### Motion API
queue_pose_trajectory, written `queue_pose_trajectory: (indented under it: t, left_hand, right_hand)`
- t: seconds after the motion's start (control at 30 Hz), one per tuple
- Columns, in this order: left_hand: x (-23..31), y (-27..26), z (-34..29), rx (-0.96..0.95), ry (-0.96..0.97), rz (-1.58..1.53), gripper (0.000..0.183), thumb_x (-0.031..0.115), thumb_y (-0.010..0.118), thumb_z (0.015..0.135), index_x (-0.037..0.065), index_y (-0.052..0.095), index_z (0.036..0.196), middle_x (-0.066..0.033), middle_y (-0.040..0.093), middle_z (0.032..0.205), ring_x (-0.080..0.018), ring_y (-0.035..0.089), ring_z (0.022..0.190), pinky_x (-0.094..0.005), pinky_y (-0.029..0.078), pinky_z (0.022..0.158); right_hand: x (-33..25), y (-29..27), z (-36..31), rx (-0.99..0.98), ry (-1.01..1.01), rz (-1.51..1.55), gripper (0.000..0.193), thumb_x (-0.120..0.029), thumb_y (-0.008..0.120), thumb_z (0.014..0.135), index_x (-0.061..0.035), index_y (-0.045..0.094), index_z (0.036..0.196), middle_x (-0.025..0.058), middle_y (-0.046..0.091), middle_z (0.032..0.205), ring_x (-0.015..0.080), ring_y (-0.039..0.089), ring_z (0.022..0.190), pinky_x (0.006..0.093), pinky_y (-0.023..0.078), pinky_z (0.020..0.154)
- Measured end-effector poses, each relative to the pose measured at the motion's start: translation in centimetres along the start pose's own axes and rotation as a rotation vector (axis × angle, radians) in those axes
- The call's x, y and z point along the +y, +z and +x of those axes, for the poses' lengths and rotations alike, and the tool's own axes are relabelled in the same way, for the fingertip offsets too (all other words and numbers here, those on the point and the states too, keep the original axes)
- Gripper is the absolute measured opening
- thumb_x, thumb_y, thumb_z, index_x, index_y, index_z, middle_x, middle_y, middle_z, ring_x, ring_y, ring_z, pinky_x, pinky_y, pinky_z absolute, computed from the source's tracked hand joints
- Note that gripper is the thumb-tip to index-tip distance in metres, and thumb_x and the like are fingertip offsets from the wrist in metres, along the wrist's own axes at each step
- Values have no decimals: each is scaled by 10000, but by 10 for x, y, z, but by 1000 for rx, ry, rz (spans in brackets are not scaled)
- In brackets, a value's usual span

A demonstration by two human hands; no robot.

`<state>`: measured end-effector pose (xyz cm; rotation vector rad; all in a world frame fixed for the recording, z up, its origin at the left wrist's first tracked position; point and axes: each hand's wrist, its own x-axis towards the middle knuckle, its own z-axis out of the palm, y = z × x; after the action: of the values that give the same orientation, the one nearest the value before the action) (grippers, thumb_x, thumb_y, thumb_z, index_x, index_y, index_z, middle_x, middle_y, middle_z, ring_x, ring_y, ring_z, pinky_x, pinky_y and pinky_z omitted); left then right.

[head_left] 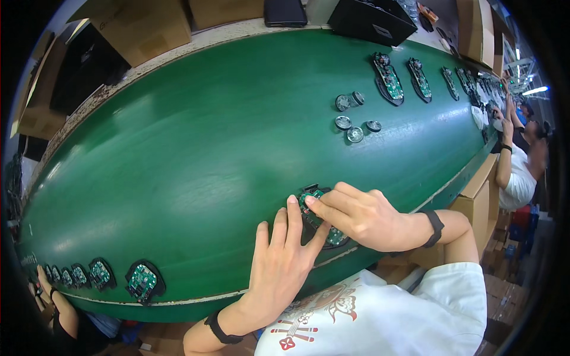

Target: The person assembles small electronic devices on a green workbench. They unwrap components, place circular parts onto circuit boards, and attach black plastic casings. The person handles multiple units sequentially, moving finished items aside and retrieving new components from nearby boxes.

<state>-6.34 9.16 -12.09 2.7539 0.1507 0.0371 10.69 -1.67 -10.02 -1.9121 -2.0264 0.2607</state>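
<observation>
1. Surface: a long green belt [196, 154] fills most of the frame, smooth and matte with a soft sheen, its edges bowed by the lens. A worn pale edge strip runs along its far side, upper left to upper centre.
2. Room: brown cardboard boxes [142, 26] and black bins [371, 18] line the top of the frame. More boxes stand at right under the belt edge. A person in a white shirt [519, 178] sits at far right; another person's arm shows at lower left.
3. Containers: the black bins' contents cannot be made out.
4. On the belt, upper right: a row of black housings with green boards [389, 80] receding to the right. Near them lie small round clear-and-metal caps [354, 134], loose, close together.
5. Lower left: another row of black housings holding green boards [142, 280], curving off to the left edge.
6. Held unit [317, 219]: a black housing with a green board, flat on the belt at lower centre, near the close edge, mostly covered by the hands.
7. Left hand [282, 264]: lies flat, fingers straight and slightly spread, the tips resting on the unit's left side.
8. Right hand [356, 216]: fingers bent, thumb and forefinger pressed together at the unit's upper end. What they pinch is too small to tell.
9. Both wrists wear black bands; white printed shirt at the bottom.
</observation>
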Motion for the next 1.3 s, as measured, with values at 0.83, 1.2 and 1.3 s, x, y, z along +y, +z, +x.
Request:
queue_pose_trajectory:
  t: [0.83,1.2,1.3]
  left_hand:
    - [-8,-20,-6,30,-100,-405,716,100,798,690,88,545,1360,-274,393,1446,-386,497,1198,-461,433,969]
    - [0,-11,0,-109,-68,-170,838,138,790,722,-15,398,1447,-274,361,1485,-375,403,1308,-483,334,995]
    - [0,-12,0,-108,-58,-152,806,113,768,743,-14,399,1448,-267,375,1475,-375,417,1298,-474,342,1000]
  right_hand:
    - [-1,5,-21,152,8,-158,460,-67,653,694,33,667,1143,138,639,1102,199,633,810,246,524,551]
    - [16,3,-13,61,11,24,436,-31,657,679,34,665,1110,144,654,1054,208,663,819,241,539,562]
    - [18,3,-17,89,0,34,445,-36,663,673,27,664,1114,119,655,1038,204,651,793,242,529,548]
